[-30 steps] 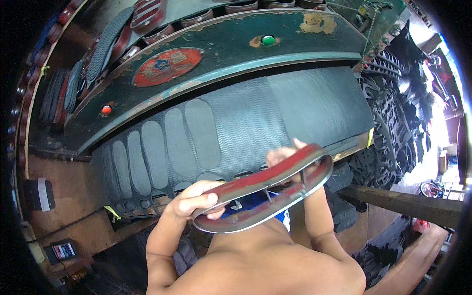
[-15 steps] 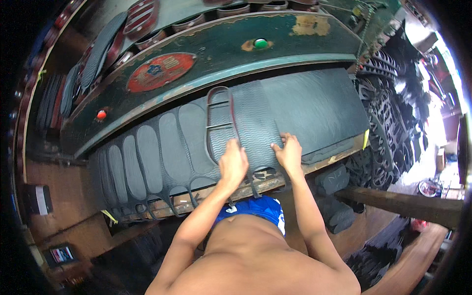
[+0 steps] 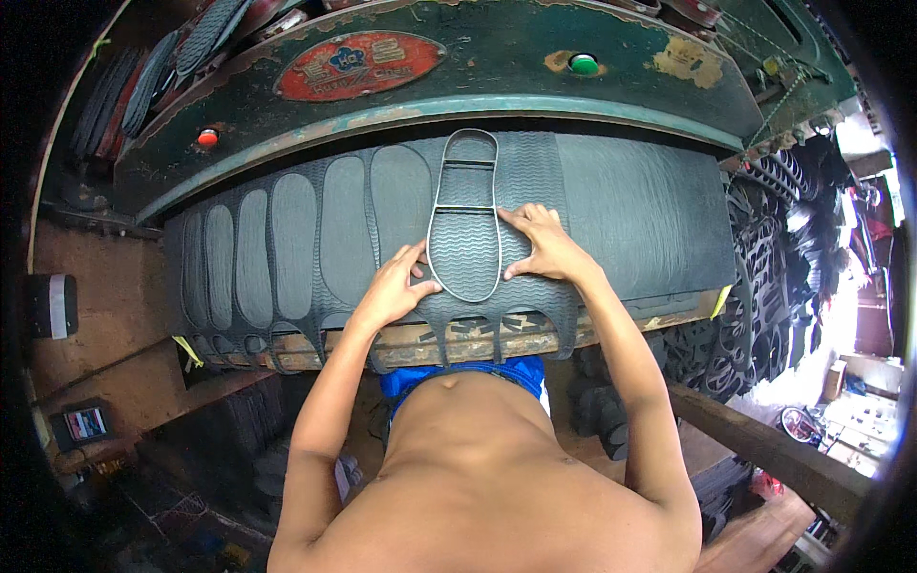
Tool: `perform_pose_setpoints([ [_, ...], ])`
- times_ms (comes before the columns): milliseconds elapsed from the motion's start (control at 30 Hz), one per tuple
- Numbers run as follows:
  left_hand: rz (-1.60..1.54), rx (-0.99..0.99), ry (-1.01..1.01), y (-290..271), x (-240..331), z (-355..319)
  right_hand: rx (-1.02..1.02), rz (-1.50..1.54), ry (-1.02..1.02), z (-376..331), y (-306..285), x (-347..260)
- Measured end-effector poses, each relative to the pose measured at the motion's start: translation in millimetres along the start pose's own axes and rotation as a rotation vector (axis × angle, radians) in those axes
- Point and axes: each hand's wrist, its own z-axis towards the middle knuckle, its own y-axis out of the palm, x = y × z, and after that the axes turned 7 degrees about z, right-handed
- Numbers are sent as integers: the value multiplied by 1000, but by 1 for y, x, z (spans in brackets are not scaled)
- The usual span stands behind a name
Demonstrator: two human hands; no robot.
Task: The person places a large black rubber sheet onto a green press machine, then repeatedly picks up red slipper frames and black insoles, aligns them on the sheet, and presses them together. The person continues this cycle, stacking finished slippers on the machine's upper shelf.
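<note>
Black, wave-textured rubber sheet (image 3: 532,191) covers much of the worktop (image 3: 406,348), and the sole-shaped frame (image 3: 466,209) sits on it, narrow end toward the green machine beam (image 3: 506,74). From my end of the feed, both hands look spread, thumbs apart from fingers, pinching nothing singly. My left hand (image 3: 392,289) borders the frame's wide part on one side, my right hand (image 3: 547,243) on the other; the fingertips appear to touch the rim. I judge that facing grip steadies and squares it. Its place just right of the smooth sole-shaped patches (image 3: 346,229) probably keeps the row's close spacing, with patterned rubber under the whole outline.
</note>
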Motion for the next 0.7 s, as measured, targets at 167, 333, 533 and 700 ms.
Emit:
perform_pose_setpoints([
  [167,189,103,2,14,0,0,-129,-17,13,15,-5,10],
  [333,181,221,43,26,-2,-6,-185,20,21,15,-12,12],
  [533,174,192,8,24,-6,-6,-199,-3,47,17,-12,10],
  [700,101,139,-1,20,-6,-5,-157,-19,13,16,-10,9],
])
